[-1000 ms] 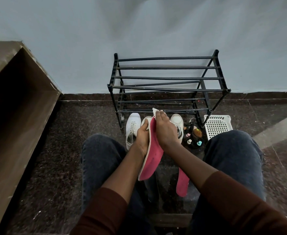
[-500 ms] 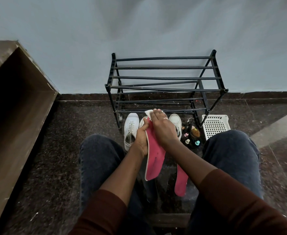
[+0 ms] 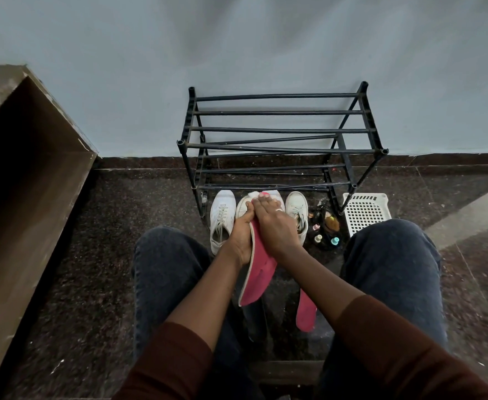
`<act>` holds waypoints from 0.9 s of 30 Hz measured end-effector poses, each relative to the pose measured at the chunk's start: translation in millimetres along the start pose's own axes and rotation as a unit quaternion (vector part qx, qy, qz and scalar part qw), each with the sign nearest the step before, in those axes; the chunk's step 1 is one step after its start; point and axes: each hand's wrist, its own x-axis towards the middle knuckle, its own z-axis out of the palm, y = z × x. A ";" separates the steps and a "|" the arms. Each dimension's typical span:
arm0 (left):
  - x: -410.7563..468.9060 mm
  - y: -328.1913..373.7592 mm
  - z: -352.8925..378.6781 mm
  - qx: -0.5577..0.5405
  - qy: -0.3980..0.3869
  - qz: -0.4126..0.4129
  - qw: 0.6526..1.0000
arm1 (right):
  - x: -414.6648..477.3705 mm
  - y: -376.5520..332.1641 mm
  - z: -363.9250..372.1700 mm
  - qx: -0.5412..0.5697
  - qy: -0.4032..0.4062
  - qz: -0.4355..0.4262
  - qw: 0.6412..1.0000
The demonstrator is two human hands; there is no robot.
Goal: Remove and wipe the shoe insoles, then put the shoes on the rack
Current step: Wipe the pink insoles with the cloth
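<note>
The rack [image 3: 280, 140] is standing against the wall [image 3: 237, 53], and two shoes [image 3: 222, 219] are sitting on the floor [image 3: 93, 269] just before it. Between the knees, the left hand [image 3: 241, 238] and right hand [image 3: 274, 226] are meeting over an insole [image 3: 258, 281], with a cloth [image 3: 254, 194], it seems, poking out beyond the fingers. A second insole [image 3: 306, 313] is lying to the right. A basket [image 3: 365, 210] is sitting right of the rack, small bottles [image 3: 326, 232] before it, a box [image 3: 20, 197] far left.

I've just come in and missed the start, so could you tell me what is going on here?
A seated person is cleaning shoe insoles. The left hand grips a pink insole while the right hand presses a white cloth against its upper end. A second pink insole lies on the floor between the knees. Two white shoes stand in front of the black rack, which holds no shoes yet.
</note>
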 end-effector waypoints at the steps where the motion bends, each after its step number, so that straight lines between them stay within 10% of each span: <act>1: -0.2 0.9 0.8 0.007 0.006 0.002 1.000 | -0.5 2.1 0.0 0.007 -0.005 -0.013 1.000; 7: -1.5 -0.7 3.2 0.010 0.018 0.000 1.000 | 0.5 28.6 -1.8 -0.068 -0.009 -0.117 0.991; 13: -4.3 3.3 -1.8 0.015 0.026 -0.028 0.999 | 12.4 56.6 -17.8 -0.126 -0.023 -0.036 0.991; 16: 0.3 2.5 -6.2 0.001 0.027 -0.031 0.999 | 12.5 64.1 -27.3 -0.029 0.059 0.124 0.990; 19: 2.6 1.4 -3.5 -0.002 0.017 -0.026 1.000 | 12.7 45.3 -31.6 0.079 0.135 0.072 0.985; 27: 2.1 0.4 0.2 -0.048 0.016 0.002 0.999 | 4.7 11.6 -1.3 0.004 -0.037 -0.044 0.998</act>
